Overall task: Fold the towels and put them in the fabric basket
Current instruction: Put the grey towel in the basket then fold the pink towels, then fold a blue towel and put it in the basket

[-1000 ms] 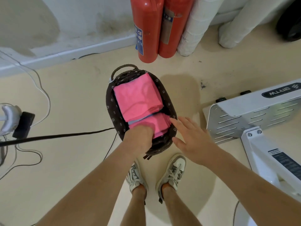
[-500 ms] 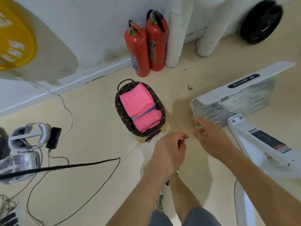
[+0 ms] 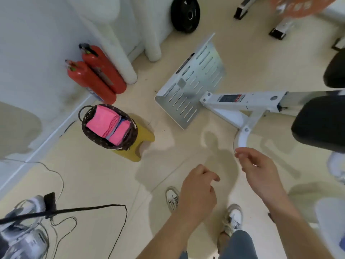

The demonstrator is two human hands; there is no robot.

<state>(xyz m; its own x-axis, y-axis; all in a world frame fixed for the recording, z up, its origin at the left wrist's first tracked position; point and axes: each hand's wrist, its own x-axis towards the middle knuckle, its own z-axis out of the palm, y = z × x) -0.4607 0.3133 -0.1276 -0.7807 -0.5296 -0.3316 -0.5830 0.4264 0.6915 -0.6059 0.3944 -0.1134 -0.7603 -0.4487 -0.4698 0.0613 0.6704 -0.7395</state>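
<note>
Our left hand (image 3: 197, 191) and right hand (image 3: 259, 172) have drawn back from the fabric basket (image 3: 84, 128) since a second ago, when they were at its rim. It now sits up and to the left of them, well apart. Largest before us is the white gym-machine frame (image 3: 252, 99) on the right, and its slotted metal plate (image 3: 192, 86) lies on the beige floor (image 3: 93, 174). Two red fire extinguishers (image 3: 97, 79) stand against the white wall (image 3: 37, 43), just behind the basket. The basket is dark brown with a pale print and stands on a yellow stool (image 3: 143, 137). Inside it lie the folded pink towels (image 3: 101, 121), a larger stack toward the wall and a smaller one beside it, with a strip of blue cloth (image 3: 122, 122) between them. Our left hand hangs above our white trainers (image 3: 172, 199), its fingers loosely curled round nothing. Our right hand is beside it and a little further out, with its fingers gently bent and the thumb near the forefinger. It too is empty. A thin black cable (image 3: 89, 208) crosses the floor at lower left.
</note>
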